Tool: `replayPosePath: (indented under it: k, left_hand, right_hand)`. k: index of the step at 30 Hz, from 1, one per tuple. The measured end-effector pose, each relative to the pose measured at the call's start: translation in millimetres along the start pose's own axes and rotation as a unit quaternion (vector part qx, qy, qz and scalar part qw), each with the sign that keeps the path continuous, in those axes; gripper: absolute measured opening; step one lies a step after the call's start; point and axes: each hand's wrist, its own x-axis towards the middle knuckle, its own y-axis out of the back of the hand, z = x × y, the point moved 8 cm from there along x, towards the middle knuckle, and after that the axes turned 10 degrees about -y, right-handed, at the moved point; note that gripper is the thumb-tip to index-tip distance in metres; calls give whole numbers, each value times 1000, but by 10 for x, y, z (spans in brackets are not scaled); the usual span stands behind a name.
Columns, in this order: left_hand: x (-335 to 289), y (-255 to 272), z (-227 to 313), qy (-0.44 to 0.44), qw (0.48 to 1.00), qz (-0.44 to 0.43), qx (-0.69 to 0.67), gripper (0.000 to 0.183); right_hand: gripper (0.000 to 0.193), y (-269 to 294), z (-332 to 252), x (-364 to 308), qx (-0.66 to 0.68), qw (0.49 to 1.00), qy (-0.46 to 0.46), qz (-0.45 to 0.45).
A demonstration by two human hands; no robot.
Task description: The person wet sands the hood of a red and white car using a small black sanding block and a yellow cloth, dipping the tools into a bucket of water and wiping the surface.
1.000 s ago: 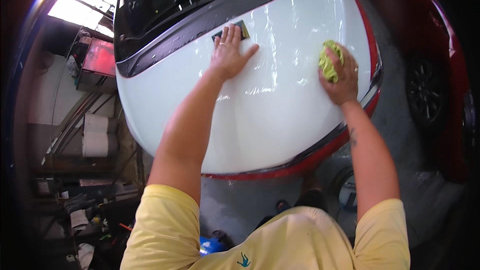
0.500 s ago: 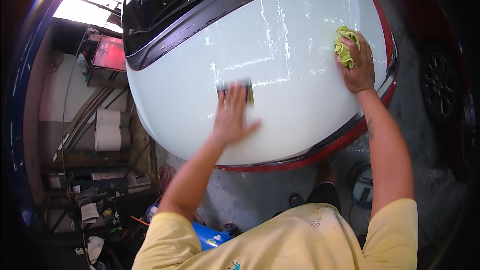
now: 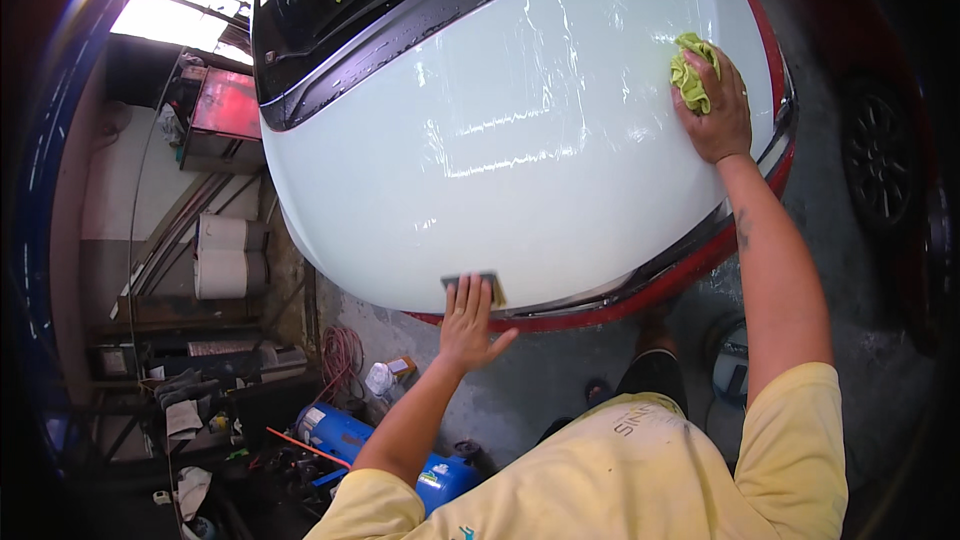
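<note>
A white car hood (image 3: 380,200), wet and streaked with reflections, spreads in front of me. Near its front edge my left hand (image 3: 467,328) presses a dark, flat sanding block (image 3: 490,279) with a yellowish side against the surface; its fingers lie over the block and the thumb sticks out. Toward the right side of the hood, my right hand (image 3: 722,115) rests on the paint with a crumpled yellow-green cloth (image 3: 690,90) bunched under its fingers. The palm side of both hands is hidden.
Red bumper trim (image 3: 590,318) runs below the hood's edge. A blue tank (image 3: 340,430) and a coiled hose (image 3: 341,365) are on the floor at lower left. Shelving with a red-topped box (image 3: 222,105) lines the left; a dark car wheel (image 3: 880,155) is at far right.
My left hand has slid the sanding block from mid-hood toward me to the front edge. The right hand and cloth have stayed nearly in place.
</note>
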Motion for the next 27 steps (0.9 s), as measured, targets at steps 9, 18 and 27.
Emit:
replayPosePath:
  k: [9, 18, 27]
  left_hand:
    - [2802, 1406, -1317, 15, 993, 118, 0, 109]
    - [1823, 805, -567, -8, 997, 68, 45, 115]
    - [466, 260, -652, -104, 991, -46, 66, 115]
  right_hand:
    - [65, 74, -84, -76, 4, 1000, 18, 0]
    - [64, 37, 48, -27, -3, 999, 26, 19]
    - [66, 37, 57, -60, -9, 1000, 9, 12]
